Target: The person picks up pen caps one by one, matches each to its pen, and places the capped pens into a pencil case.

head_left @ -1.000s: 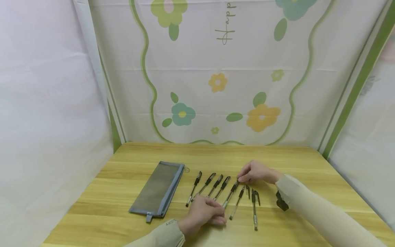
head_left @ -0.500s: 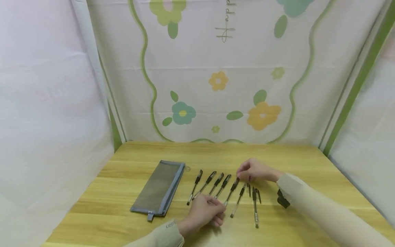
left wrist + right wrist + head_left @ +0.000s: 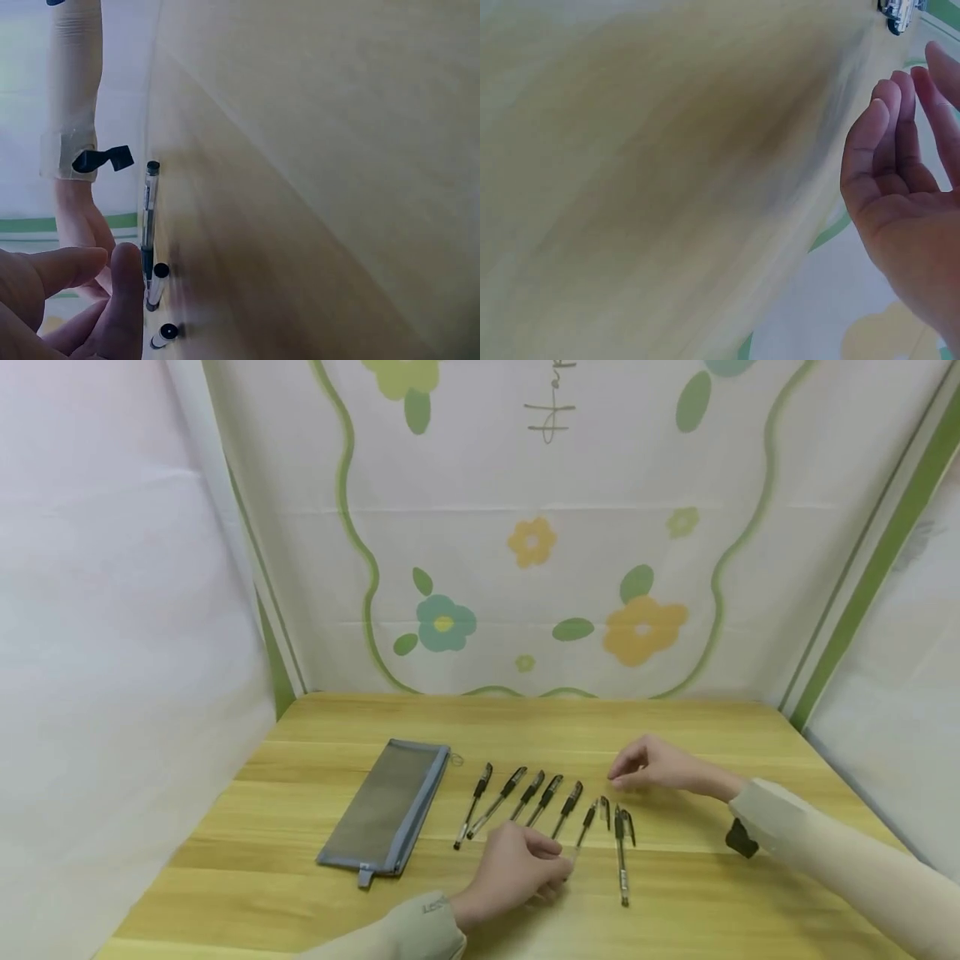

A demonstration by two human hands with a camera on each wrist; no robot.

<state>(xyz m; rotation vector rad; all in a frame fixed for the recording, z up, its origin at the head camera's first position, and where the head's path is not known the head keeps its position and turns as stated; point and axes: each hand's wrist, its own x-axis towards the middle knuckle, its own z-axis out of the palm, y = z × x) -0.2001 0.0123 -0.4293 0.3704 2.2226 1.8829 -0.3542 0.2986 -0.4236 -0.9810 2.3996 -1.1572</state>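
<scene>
My left hand (image 3: 521, 867) hovers low over the table, fingertips beside the tail of an uncapped black gel pen (image 3: 588, 818). In the left wrist view its thumb and index finger stand apart with nothing between them. Several capped black pens (image 3: 472, 806) lie slanted in a row to the left; the hand hides some of their lower ends. Farther right is another uncapped pen (image 3: 621, 856). Two loose black caps (image 3: 604, 812) lie beside the uncapped pens' tips. My right hand (image 3: 663, 767) is above and right of these caps, fingers loosely bent and holding nothing.
Left of the pens lies a flat grey mesh zip pouch (image 3: 386, 810) with a blue-grey border. The wooden table (image 3: 247, 852) meets a white flowered curtain (image 3: 480, 568) at its back edge. White sheets (image 3: 112, 610) hang at both sides.
My right hand has left the cap end of a capped pen and moved right. The left hand has shifted right, from that pen's tail to the uncapped pen's. The view tilts slightly lower.
</scene>
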